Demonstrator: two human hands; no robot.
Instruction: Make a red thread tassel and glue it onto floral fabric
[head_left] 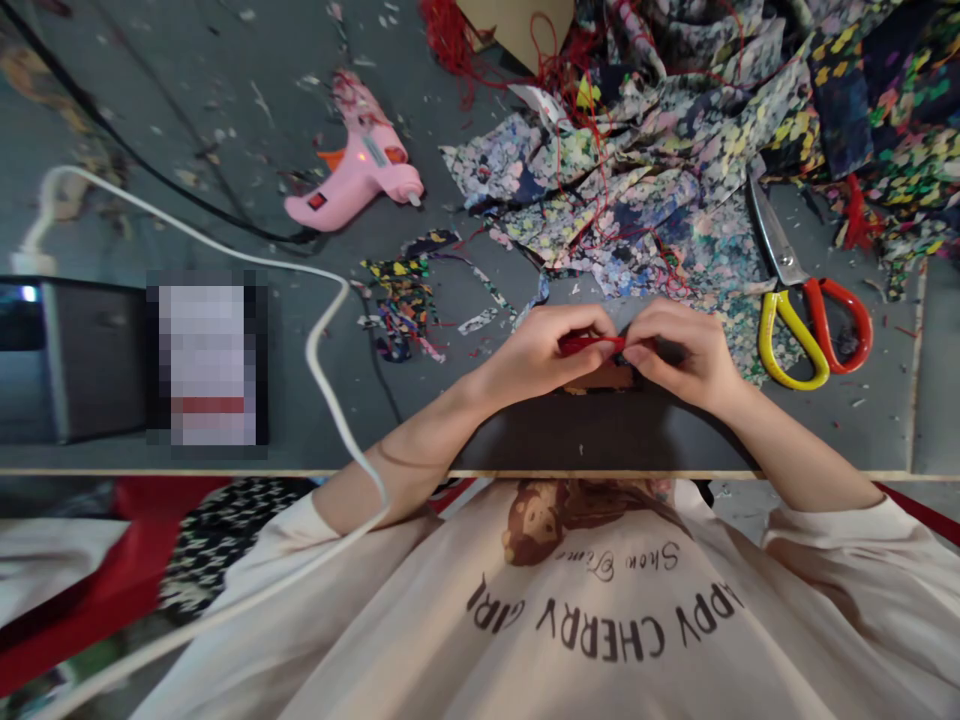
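The red strand (589,342) lies between the thumb and curled fingers of the left hand (536,348), which pinch it; its right end meets the fingers of the right hand (686,355), pinched together at the tips. Both hands meet over the near part of the counter (292,400), with floral fabric (592,220) beyond and scissors (791,275) to the right.

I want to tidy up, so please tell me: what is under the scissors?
Floral fabric borders the scissors on the left, grey table on the right. Whatever lies directly beneath them is hidden.
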